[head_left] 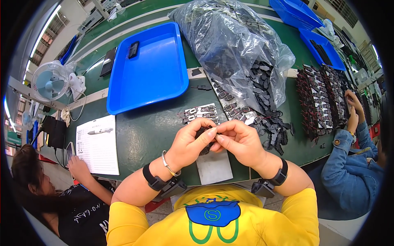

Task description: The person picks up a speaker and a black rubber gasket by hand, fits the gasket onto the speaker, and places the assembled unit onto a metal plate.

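Observation:
My left hand [189, 141] and my right hand [243, 141] meet over the near edge of the green table, fingertips pinched together. Between them is a small black part [204, 133], mostly covered by my fingers; its exact kind cannot be made out. Below my hands lies a pale grey rectangular board [215, 169]. Just beyond them a white sheet [211, 107] carries small black components with thin dark and red wires. Further right, a longer strip [223, 97] holds more such components. Loose flat black plastic pieces [273, 127] spill in a heap beside my right hand.
A large clear plastic bag [230, 45] of black pieces stands ahead. To its left is a blue tray [154, 69] with one black part inside. A paper form [96, 145] with a pen lies left. Co-workers sit either side; rows of wired components [320, 98] fill the right.

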Tool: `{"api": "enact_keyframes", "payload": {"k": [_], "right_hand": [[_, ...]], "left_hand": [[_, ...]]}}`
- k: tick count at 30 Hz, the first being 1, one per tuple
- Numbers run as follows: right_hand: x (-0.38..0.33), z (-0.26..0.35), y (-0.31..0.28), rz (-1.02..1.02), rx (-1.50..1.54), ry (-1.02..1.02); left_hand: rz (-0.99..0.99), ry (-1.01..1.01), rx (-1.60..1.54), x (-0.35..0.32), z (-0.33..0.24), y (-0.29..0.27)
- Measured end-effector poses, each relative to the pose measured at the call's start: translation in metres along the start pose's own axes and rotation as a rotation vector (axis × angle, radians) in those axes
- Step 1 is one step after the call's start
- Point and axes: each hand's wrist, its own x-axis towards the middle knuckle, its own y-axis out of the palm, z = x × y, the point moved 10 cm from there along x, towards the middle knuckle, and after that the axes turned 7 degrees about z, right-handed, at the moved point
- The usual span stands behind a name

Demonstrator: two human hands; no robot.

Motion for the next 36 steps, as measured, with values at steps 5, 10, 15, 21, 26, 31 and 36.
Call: {"api": "enact_keyframes", "payload": {"k": [5,10,15,21,26,31,36], "right_hand": [[-0.001,0.003,0.002,-0.004,-0.075,-0.039],[-0.002,0.003,-0.001,-0.059,-0.154,-0.036],[-0.003,0.012,0.001,-0.076,-0.399,-0.107],[-0.006,0.027,0.004,-0.098,-0.676,-0.26],[-0.008,0.028,0.003,-0.123,-0.667,-0.254],[-0.007,0.025,0.002,-0.102,-0.625,-0.23],[-0.006,0.024,0.004,-0.084,-0.611,-0.22]], "left_hand": [[-0.042,-0.03,-0.026,-0.003,0.0,-0.002],[-0.103,0.018,-0.028,-0.004,-0.002,-0.007],[-0.136,-0.028,0.038,-0.002,0.002,-0.008],[-0.159,0.009,-0.019,-0.001,0.0,-0.008],[-0.144,0.035,0.012,-0.002,-0.004,-0.008],[-0.161,0.087,0.024,-0.003,-0.007,-0.01],[-0.158,0.014,-0.013,-0.004,-0.003,-0.014]]}}
